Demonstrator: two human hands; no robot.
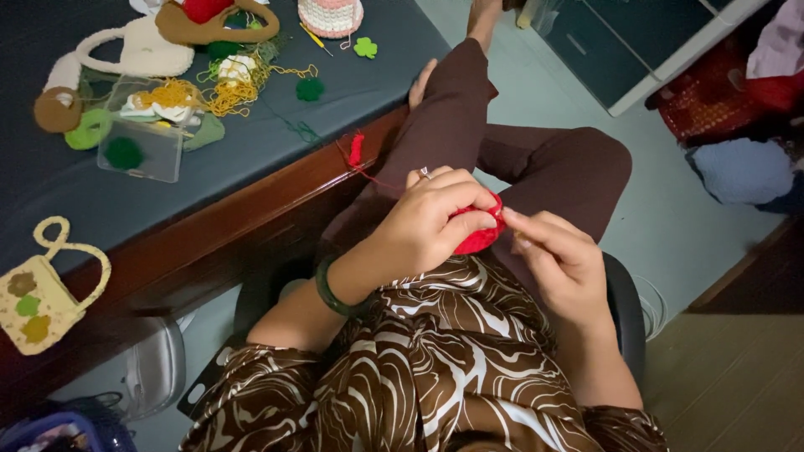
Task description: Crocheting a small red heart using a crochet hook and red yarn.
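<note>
Step in hand, by the look of it: crochet work on a small red piece (479,238), held over the lap, near centre of the scene.

Left hand (435,219): fingers curled shut around the red piece, thumb pressed across its near face. Dark green bangle (331,293) on the wrist.

Right hand (559,255): fingertips pinched together just right of the red piece, touching its edge. Too small to tell whether a hook or needle sits in the pinch.

Red yarn (368,173): running from the left hand, far and left, to the table edge (276,188), ending there in a short red loop.

On the table, far left, well apart from the hands:
- clear plastic box (138,138) with a green piece under it
- tangle of yellow yarn (234,88)
- white and brown crocheted bag parts (138,50)
- small green clover shapes (365,48)
- cream crocheted bag (38,297) with coloured patches, at the near left edge

Next move, as a judgement only: likely another stitch at the right edge of the red piece. Calls for a steady left-hand hold, even tension on the red yarn, and a small precise motion of the right fingertips.
</note>
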